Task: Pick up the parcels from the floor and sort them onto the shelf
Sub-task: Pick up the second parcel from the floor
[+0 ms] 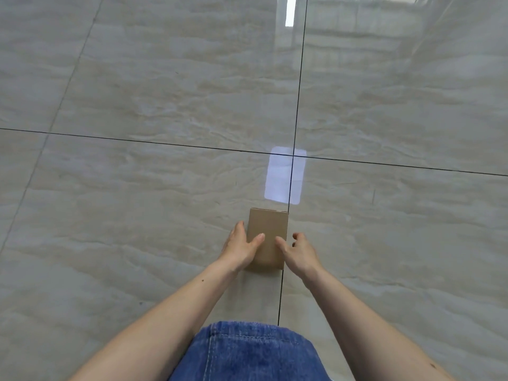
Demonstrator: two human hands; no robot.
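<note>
A brown parcel on the floor is flanked by both hands: left hand pressed against its side, thumb on top; right hand spread open, thumb touching.

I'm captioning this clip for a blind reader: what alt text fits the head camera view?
Two bare hands reach down around a small brown cardboard parcel on a glossy tiled floor: left hand touching its left side, right hand open beside it. Blue denim fills the bottom edge.

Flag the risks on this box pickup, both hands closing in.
1. The right hand looks only at the edge of the box, fingers curled, so the grip may be uneven and the box could tilt.
2. The floor is glossy tile; the box might slide when squeezed.
3. No shelf in view, so the carry starts blind.
</note>
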